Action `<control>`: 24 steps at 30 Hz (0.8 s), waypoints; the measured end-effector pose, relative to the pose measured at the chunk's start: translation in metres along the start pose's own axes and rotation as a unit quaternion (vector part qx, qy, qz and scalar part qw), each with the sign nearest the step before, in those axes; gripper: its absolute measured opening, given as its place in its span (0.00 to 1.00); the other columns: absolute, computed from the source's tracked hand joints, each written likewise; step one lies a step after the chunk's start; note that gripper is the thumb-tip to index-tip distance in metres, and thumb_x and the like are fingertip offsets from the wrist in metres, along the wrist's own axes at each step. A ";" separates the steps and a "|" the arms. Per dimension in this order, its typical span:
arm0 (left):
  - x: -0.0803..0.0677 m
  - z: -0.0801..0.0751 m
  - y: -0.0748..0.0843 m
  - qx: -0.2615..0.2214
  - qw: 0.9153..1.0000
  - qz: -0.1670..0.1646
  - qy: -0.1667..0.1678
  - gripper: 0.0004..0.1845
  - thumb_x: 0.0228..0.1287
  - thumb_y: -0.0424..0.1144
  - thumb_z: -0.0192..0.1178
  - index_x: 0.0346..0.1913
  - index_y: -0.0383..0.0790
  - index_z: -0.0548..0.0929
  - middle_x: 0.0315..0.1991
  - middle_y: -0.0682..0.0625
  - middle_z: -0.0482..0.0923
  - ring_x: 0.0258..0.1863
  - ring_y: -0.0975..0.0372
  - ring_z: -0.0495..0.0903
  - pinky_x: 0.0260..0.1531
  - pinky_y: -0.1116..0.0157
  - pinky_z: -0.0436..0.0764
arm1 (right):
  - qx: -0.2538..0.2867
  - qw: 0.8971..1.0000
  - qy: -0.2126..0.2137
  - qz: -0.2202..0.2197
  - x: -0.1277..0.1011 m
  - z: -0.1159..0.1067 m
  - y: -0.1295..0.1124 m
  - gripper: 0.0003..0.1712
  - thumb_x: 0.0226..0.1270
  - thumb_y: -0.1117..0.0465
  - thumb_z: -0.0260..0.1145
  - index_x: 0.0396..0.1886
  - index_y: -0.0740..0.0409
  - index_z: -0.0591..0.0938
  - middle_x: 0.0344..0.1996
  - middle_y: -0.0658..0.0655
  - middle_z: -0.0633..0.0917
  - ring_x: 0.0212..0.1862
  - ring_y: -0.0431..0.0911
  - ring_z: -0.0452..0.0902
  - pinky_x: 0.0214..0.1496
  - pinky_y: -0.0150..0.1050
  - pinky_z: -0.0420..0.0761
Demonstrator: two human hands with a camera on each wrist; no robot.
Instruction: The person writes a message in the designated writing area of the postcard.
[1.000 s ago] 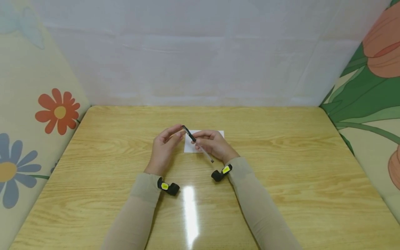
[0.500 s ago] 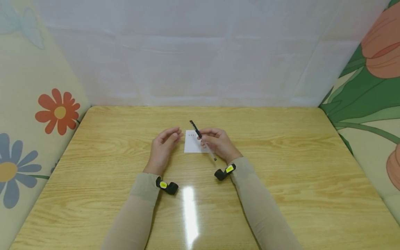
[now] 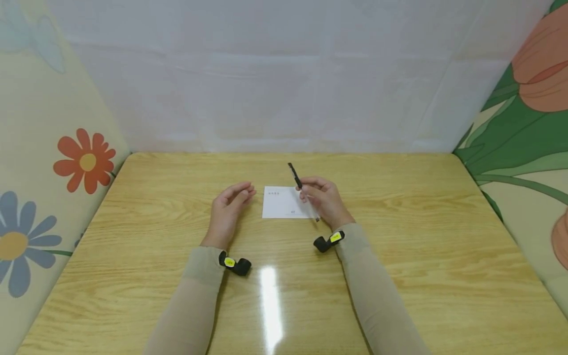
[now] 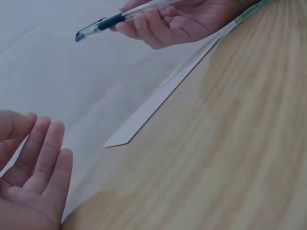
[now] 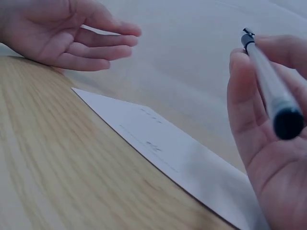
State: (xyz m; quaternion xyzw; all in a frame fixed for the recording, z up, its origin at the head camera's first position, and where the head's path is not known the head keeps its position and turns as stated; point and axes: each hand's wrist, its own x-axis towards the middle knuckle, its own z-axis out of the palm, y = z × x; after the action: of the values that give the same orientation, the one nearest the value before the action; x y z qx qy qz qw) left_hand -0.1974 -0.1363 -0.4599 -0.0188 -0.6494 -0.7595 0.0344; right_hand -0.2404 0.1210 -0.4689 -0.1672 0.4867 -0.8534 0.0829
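Above the right part of a white paper card (image 3: 278,203), my right hand (image 3: 327,201) pinches a pen (image 3: 295,174) between thumb and fingers. The pen has a clear barrel and a dark capped end that points up and away, as the left wrist view shows with the cap and clip (image 4: 93,29). My left hand (image 3: 226,212) stays left of the card, apart from it, its fingers loosely bent and holding nothing. Small print marks the card (image 5: 144,136), which lies flat on the table; its right end is partly covered by my right hand.
The wooden table (image 3: 421,222) extends around both forearms, with a bright light reflection at the front. A white cloth (image 3: 284,79) hangs behind the table. Flower-patterned panels (image 3: 35,118) stand at both sides. Each wrist wears a small black camera (image 3: 329,241).
My right hand has moved right with the pen, away from my left hand, uncovering more of the card. The left hand, earlier near the pen's dark end, has shifted slightly left.
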 end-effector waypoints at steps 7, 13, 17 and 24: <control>0.001 -0.004 -0.003 0.000 1.000 -0.001 -0.020 0.23 0.78 0.37 0.55 0.66 0.24 0.73 0.63 0.32 0.74 0.57 0.61 0.82 0.62 0.64 0.76 | -0.013 0.999 0.042 -0.021 -0.004 -0.015 -0.008 0.19 0.69 0.79 0.57 0.40 0.55 0.88 0.35 0.59 0.87 0.31 0.42 0.80 0.37 0.30 0.82; 0.001 -0.006 -0.003 0.005 1.000 -0.004 -0.030 0.22 0.79 0.39 0.55 0.66 0.26 0.74 0.63 0.32 0.74 0.57 0.61 0.81 0.62 0.64 0.76 | -0.048 0.995 0.084 -0.020 -0.007 -0.026 -0.013 0.17 0.69 0.77 0.59 0.40 0.54 0.88 0.37 0.60 0.87 0.32 0.41 0.81 0.36 0.29 0.82; 0.000 -0.006 -0.002 0.008 0.999 -0.004 -0.033 0.23 0.78 0.39 0.55 0.66 0.26 0.74 0.63 0.32 0.74 0.57 0.61 0.81 0.62 0.64 0.77 | -0.057 0.993 0.098 -0.033 -0.009 -0.030 -0.015 0.14 0.68 0.76 0.61 0.41 0.55 0.88 0.38 0.62 0.87 0.32 0.44 0.81 0.37 0.30 0.83; 0.000 -0.007 0.000 0.016 0.999 -0.004 -0.044 0.22 0.80 0.37 0.53 0.66 0.24 0.73 0.64 0.30 0.73 0.56 0.62 0.81 0.63 0.63 0.76 | -0.120 0.979 0.151 -0.060 -0.009 -0.033 -0.014 0.10 0.66 0.73 0.68 0.40 0.57 0.88 0.33 0.53 0.89 0.32 0.42 0.82 0.37 0.30 0.83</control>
State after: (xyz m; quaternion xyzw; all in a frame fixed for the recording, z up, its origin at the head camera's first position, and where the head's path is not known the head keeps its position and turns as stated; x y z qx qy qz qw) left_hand -0.1973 -0.1428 -0.4609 -0.0492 -0.6627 -0.7473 0.0026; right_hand -0.2442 0.1578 -0.4742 -0.0741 0.5815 -0.8076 -0.0634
